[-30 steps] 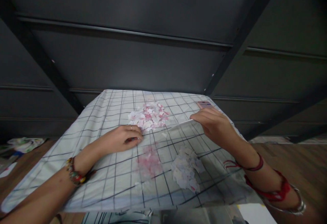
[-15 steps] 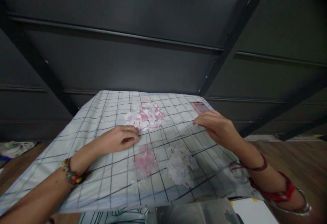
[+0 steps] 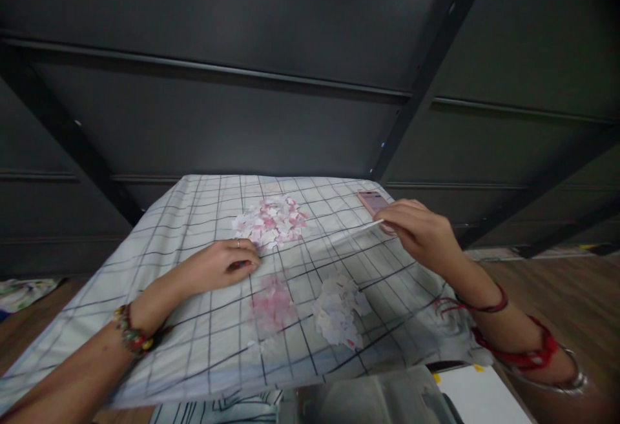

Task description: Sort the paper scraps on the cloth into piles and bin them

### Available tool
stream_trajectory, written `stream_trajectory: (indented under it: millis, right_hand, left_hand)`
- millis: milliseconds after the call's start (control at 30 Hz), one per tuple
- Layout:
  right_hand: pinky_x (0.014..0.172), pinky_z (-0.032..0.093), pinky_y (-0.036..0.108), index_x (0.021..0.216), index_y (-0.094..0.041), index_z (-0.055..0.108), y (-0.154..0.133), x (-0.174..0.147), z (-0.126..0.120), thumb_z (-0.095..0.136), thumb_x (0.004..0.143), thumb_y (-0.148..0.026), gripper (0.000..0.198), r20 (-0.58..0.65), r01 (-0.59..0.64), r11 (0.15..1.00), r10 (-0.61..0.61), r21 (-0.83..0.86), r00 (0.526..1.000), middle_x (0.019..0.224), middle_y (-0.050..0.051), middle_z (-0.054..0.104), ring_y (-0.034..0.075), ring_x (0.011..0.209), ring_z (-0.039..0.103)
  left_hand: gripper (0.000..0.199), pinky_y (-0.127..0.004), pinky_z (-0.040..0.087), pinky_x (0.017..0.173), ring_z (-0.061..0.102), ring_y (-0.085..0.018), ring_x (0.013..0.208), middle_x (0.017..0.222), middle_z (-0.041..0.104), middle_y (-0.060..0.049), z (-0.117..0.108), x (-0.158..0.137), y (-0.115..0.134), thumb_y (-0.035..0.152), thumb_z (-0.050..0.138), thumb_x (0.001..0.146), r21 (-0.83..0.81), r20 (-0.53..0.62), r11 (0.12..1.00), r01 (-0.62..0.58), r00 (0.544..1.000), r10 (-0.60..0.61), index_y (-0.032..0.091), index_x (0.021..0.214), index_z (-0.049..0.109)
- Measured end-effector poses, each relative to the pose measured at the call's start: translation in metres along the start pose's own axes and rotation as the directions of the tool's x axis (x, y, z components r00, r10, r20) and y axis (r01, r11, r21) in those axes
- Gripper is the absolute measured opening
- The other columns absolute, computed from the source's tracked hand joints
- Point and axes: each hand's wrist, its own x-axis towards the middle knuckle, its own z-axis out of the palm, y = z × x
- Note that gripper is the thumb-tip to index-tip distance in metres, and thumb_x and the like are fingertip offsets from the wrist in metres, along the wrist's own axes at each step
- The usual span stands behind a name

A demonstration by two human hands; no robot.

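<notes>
Right hand (image 3: 420, 233) pinches clear sheet (image 3: 339, 262) edge, lifted; left hand (image 3: 227, 262) curled, possibly pressing sheet.

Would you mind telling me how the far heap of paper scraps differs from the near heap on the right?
The far heap mixes pink and white scraps; the near heap is almost all white. The far heap lies just past the left hand; the near heap lies apart from both hands. Both rest on the checked cloth.

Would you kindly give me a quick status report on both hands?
Left hand flat on checked cloth, beside mixed scrap pile. Right hand pinching clear sheet. Pink phone just behind it.
</notes>
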Motion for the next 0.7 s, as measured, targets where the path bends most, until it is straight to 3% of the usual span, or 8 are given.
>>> stream_trajectory:
  millis: [367, 700]
  right_hand:
    - [0.071, 0.040, 0.032, 0.095, -0.015, 0.064, 0.008, 0.028, 0.060, 0.037, 0.074, 0.003, 0.038, -0.083, 0.025, 0.990, -0.037, -0.141, 0.996, 0.082, 0.005, 0.066, 0.018, 0.079, 0.056]
    - [0.071, 0.039, 0.031, 0.095, -0.017, 0.062, 0.004, 0.018, 0.047, 0.037, 0.078, 0.002, 0.036, -0.005, 0.014, 0.988, -0.015, -0.153, 1.000, 0.080, 0.004, 0.065, 0.017, 0.078, 0.055]
  left_hand:
    - [0.022, -0.023, 0.048, 0.075, 0.061, -0.013, 0.080, 0.086, 0.064, -0.004, -0.002, -0.003, 0.000, 0.020, 0.041, 0.092, 0.016, 0.008, 0.999, 0.034, 0.999, -0.034, 0.016, 0.086, 0.063]
    - [0.023, -0.023, 0.048, 0.075, 0.061, -0.013, 0.080, 0.087, 0.064, -0.004, 0.002, -0.002, -0.003, 0.020, 0.042, 0.092, -0.009, 0.035, 0.999, 0.032, 0.999, -0.032, 0.017, 0.088, 0.064]
